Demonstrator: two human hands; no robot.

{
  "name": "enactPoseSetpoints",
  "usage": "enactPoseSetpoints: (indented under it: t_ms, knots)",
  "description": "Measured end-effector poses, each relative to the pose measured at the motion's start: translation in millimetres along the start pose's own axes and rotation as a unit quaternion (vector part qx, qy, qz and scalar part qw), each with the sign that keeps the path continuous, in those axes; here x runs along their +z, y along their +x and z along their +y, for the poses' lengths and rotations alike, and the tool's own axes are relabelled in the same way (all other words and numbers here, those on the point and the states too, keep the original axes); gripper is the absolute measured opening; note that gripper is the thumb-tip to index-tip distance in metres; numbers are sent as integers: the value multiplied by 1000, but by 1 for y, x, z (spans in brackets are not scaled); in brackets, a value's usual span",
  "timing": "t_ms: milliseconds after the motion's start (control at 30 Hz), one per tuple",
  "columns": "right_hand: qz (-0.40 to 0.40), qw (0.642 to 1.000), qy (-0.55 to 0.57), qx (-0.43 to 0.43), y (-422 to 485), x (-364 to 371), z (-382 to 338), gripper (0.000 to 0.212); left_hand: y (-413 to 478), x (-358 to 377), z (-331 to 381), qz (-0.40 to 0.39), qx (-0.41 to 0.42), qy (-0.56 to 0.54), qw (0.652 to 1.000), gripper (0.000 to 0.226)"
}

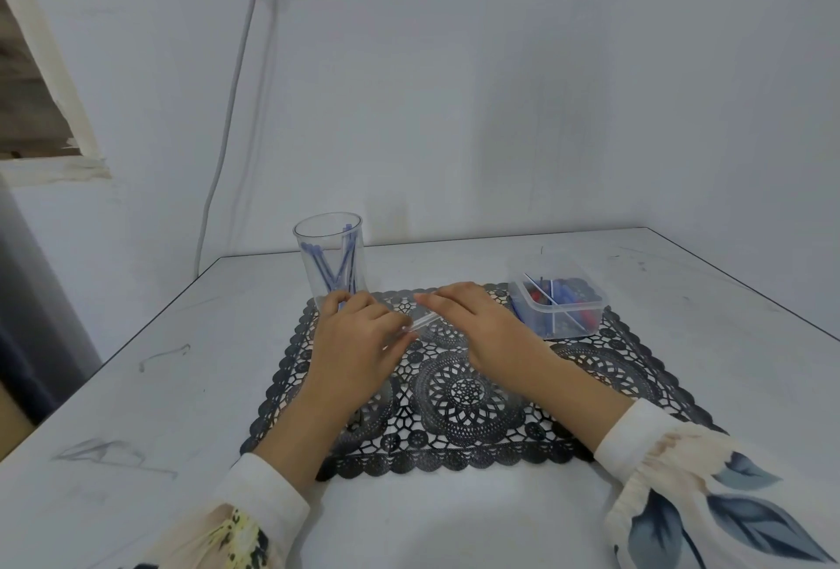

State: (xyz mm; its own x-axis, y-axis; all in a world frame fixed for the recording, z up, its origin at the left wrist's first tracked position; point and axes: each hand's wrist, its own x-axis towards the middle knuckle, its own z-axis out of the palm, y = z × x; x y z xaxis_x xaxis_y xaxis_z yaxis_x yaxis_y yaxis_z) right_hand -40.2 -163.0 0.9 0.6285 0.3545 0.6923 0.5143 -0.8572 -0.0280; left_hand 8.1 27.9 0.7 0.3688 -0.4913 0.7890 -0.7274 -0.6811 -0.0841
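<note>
A thin clear pen barrel [420, 324] lies between my two hands over the black lace mat [463, 395]. My left hand [359, 341] pinches its near end with curled fingers. My right hand [472, 318] holds the far end, its fingers reaching left over it. A clear plastic cup [329, 257] with several blue pens standing in it sits at the mat's far left corner, just behind my left hand. A clear plastic box [561, 307] holding blue and red pen parts stands at the mat's far right corner.
The white table [136, 409] runs to a white wall at the back, its left edge falling off beside a dark gap. A grey cable [227, 136] hangs down the wall at the left. Scuff marks show on the tabletop.
</note>
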Motion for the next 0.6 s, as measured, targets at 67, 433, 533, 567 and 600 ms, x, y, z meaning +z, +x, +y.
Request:
enactPoseSetpoints:
  t_ms: [67,433,533,567,600]
  knots:
    - [-5,1000,10,3,0,0,-1,82,0,-1,-1,-3,0,3,1000,18]
    - [59,959,94,261,2,-19,19,34,0,0,-11,-26,-45,4,999,13]
    - [-57,934,147,321,1,-21,26,36,-1,1,-13,-35,-52,5,998,13]
    - [-94,935,138,314,-1,-21,26,34,-1,1,-14,-37,-53,5,998,13]
    - [-133,941,110,290,-2,-22,26,30,-1,2,-14,-38,-53,6,998,13]
